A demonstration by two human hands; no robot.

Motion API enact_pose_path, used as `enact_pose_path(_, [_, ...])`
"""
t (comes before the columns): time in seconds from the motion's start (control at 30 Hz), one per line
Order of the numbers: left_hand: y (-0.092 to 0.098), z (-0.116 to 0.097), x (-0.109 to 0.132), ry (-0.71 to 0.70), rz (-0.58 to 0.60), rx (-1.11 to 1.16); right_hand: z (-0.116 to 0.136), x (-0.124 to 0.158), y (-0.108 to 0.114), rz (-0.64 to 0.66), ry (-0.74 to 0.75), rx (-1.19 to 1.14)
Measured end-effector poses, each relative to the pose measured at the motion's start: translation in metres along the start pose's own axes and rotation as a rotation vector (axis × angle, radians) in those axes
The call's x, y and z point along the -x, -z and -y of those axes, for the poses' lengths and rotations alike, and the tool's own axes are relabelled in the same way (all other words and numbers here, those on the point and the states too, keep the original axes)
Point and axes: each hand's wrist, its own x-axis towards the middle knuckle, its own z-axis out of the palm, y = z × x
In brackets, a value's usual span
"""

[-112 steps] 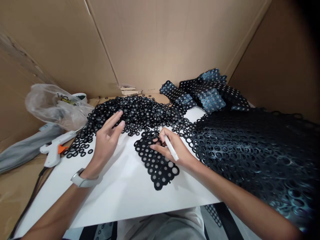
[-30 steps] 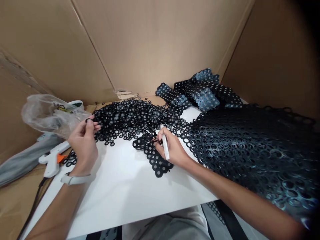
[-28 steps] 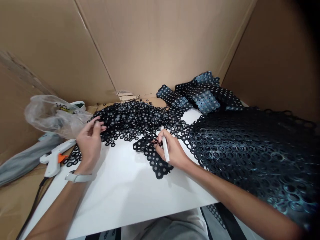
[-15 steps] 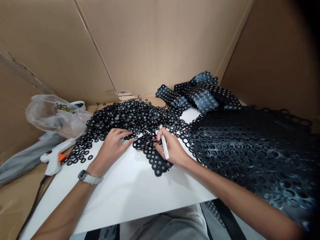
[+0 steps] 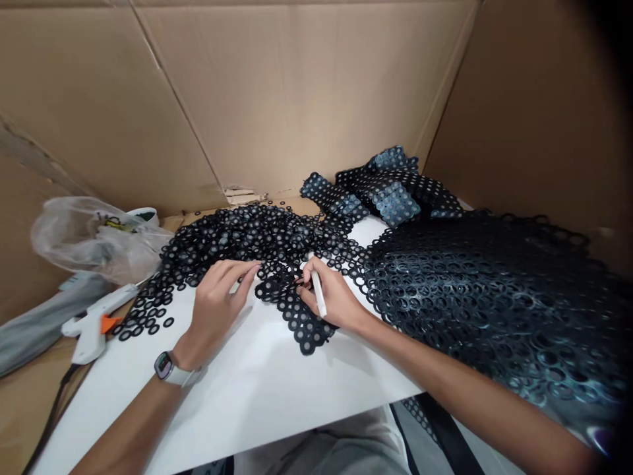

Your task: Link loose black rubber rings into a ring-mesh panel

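My right hand (image 5: 333, 293) grips a slim white pen-like stick (image 5: 319, 290), held upright and slightly tilted. Its fingertips rest at the edge of a small patch of joined black rings (image 5: 306, 323) lying on the white board (image 5: 217, 402). To the left, my left hand (image 5: 220, 303), with a watch on its wrist, has thumb and forefinger pinched together at the near side of a heap of loose black rings (image 5: 237, 227). Whatever is between those fingertips is too small to make out.
A large sheet of linked black rings (image 5: 459, 284) spreads over the right side. Behind lie folded dotted strips (image 5: 380, 188). At left are a white glue gun (image 5: 93, 330) with an orange trigger, a clear plastic bag (image 5: 99, 241) and a small white bowl (image 5: 143, 214). Cardboard walls (image 5: 306, 92) surround the board.
My left thumb and forefinger have closed together and drawn back slightly from the ring patch. My right hand keeps its hold on the stick. The whole view has shifted a little.
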Motion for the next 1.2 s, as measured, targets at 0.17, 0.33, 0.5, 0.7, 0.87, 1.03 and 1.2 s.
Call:
enact_pose_path(0.17, [0.000,-0.024,0.002,-0.227,0.026,0.078,0.003,0.000,-0.001,0.008,0.016,-0.137])
enact_pose_path(0.33, [-0.005,-0.028,0.001,-0.214,0.110,0.167,0.005,-0.001,-0.001,0.020,0.061,-0.230])
enact_pose_path(0.5, [-0.009,-0.034,0.000,-0.094,0.110,0.246,0.004,0.002,0.000,0.030,0.063,-0.148])
enact_pose_path(0.7, [-0.013,-0.039,0.003,-0.005,0.083,0.248,0.004,0.004,-0.001,0.060,0.045,-0.130])
enact_pose_path(0.87, [-0.009,-0.009,0.002,0.498,-0.074,0.344,-0.001,0.000,-0.002,0.011,-0.028,-0.257])
enact_pose_path(1.03, [0.002,0.047,0.005,0.717,-0.171,0.411,-0.005,-0.001,-0.003,0.009,-0.046,-0.264])
enact_pose_path(1.2, [0.013,0.040,0.004,0.591,-0.099,0.378,-0.006,0.000,-0.004,0.003,-0.053,-0.269])
